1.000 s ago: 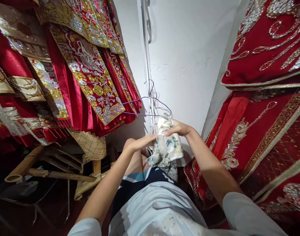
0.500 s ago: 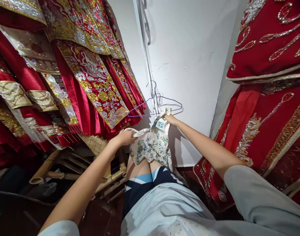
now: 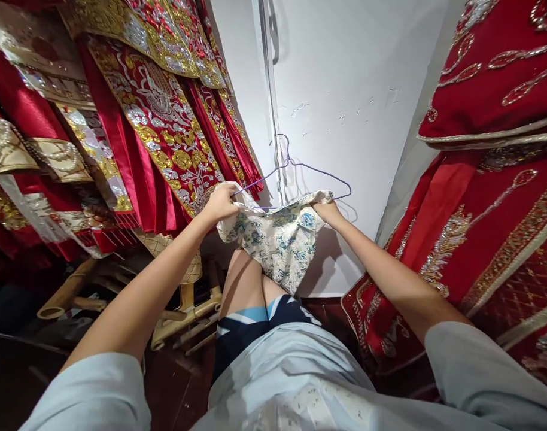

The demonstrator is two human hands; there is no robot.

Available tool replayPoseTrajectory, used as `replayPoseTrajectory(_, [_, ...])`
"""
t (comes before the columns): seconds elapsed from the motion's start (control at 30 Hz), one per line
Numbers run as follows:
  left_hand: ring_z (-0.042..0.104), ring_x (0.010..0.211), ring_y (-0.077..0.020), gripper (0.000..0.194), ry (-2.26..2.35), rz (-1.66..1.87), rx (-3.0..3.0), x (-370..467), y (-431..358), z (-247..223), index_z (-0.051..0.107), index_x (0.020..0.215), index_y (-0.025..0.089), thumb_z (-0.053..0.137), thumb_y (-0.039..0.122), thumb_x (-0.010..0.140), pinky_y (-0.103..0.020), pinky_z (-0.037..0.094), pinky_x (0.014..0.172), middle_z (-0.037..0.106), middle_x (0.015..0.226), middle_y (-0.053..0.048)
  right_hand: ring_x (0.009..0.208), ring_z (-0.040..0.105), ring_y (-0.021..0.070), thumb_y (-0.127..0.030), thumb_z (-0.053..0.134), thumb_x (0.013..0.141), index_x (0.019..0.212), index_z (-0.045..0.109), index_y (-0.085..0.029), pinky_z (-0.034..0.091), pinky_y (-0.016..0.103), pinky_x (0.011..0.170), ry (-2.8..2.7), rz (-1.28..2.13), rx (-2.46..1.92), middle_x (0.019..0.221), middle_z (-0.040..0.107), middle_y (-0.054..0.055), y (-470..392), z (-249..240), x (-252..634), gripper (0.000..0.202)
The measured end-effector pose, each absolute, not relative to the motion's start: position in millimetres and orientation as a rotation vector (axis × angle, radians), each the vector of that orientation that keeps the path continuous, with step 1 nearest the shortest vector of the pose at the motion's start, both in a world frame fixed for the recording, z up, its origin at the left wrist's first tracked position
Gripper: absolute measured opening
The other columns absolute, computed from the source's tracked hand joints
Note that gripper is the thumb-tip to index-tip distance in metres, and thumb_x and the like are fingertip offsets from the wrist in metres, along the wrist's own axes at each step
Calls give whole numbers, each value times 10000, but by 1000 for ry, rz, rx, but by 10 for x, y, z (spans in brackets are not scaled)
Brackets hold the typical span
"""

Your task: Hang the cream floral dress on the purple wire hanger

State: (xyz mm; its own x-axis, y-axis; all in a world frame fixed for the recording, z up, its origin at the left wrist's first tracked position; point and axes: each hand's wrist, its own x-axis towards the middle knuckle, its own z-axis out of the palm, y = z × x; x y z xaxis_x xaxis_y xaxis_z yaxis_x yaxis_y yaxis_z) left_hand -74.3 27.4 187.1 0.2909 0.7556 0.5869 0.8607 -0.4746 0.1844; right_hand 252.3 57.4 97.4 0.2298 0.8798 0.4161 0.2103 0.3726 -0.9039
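Observation:
A white garment with a blue and green floral print [image 3: 282, 242] is stretched between my two hands in front of my legs. My left hand [image 3: 222, 202] is closed on its upper left edge. On the other side my right hand [image 3: 327, 211] grips its upper right part. A thin purple wire hanger [image 3: 318, 170] stands above and behind the cloth, its hook near the metal strip on the wall. The hanger's lower left part is partly hidden by the garment and my left hand, and its right end shows just beyond the cloth's right corner.
Red costumes with gold and silver embroidery [image 3: 166, 114] hang at the left. More red beaded garments [image 3: 484, 239] hang close on the right. A bamboo rack [image 3: 184, 326] stands low at the left. A white wall [image 3: 336, 90] with a vertical metal strip is ahead.
My hands have moved apart and up, spreading the garment wider. Its top edge now overlaps the hanger's lower part. The hanger appears larger and slightly further right.

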Motion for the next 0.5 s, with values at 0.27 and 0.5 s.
replayPoseTrajectory(0.27, [540, 1147, -381, 153, -1287, -543, -2418, -867, 290, 1877, 608, 699, 191, 671, 323, 656, -508, 383, 1078, 626, 1035, -165, 743, 623, 208, -278, 660, 706, 707, 615, -188, 510, 315, 742, -1316, 525, -1159, 711, 673, 36, 554, 898, 2597, 100])
replayPoseTrajectory(0.5, [366, 1382, -366, 249, -1129, -750, -2482, -696, 322, 2255, 553, 649, 191, 631, 375, 797, -560, 249, 1188, 577, 1336, -134, 814, 657, 218, -314, 644, 713, 758, 654, -170, 522, 315, 764, -1366, 603, -1134, 814, 731, 60, 449, 1002, 2552, 151])
